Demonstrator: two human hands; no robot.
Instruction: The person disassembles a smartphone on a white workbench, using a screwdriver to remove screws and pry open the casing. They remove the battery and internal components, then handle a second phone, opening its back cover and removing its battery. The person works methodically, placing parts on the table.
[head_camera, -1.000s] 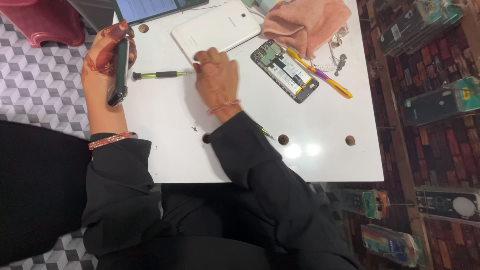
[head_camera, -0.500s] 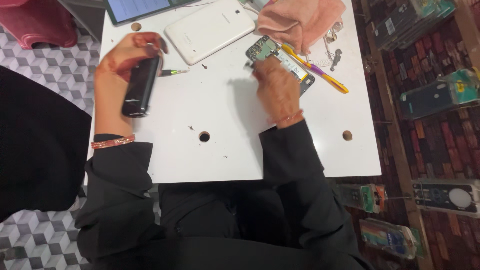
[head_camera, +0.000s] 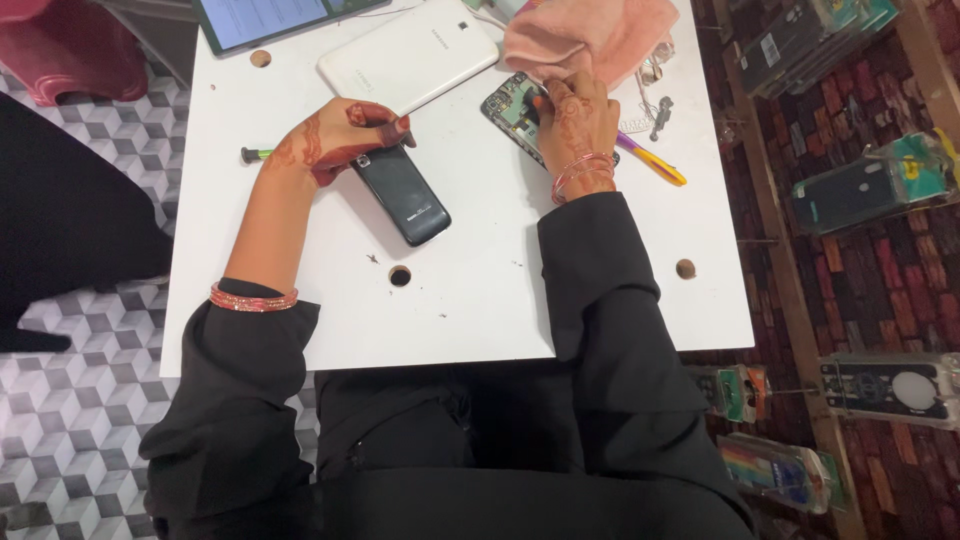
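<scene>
My left hand (head_camera: 335, 140) grips the top of a black phone (head_camera: 402, 193) lying flat on the white desk (head_camera: 480, 300). My right hand (head_camera: 573, 118) rests on an opened phone (head_camera: 512, 110) — whether those fingers pinch anything, I cannot tell. Right of the desk, boxy packages (head_camera: 868, 185) — green, clear — lie on brick-patterned floor.

Up beyond your left hand (head_camera: 335, 140), at the far edge of the bench (head_camera: 480, 300), a tablet screen (head_camera: 262, 18) glows pale blue in a dark frame. Out past your right hand (head_camera: 572, 118), off the bench, clear flat packages (head_camera: 868, 183) lie on the brick-patterned floor, each holding what looks like a dark phone case. Nearer you on that side lie more clear packs (head_camera: 888, 388), one with a white round patch, one rainbow-striped (head_camera: 778, 470).
</scene>
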